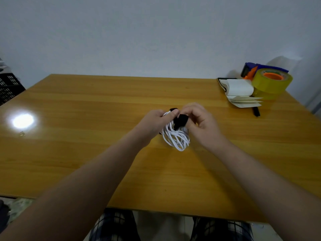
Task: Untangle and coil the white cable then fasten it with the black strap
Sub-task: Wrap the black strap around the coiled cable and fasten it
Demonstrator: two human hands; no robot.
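White cable (177,139), coiled, is clamped at its top in the grip of the left hand (155,123); the right hand (204,122) pinches the black strap (181,120) there. Light, floppy loops hang over the bench (95,119) and likely splay unless held where bundled.

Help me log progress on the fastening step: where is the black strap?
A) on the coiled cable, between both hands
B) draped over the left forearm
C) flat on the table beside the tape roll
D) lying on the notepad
A: the strap sits at the top of the coiled cable, with the left hand and right hand gripping them above the table.
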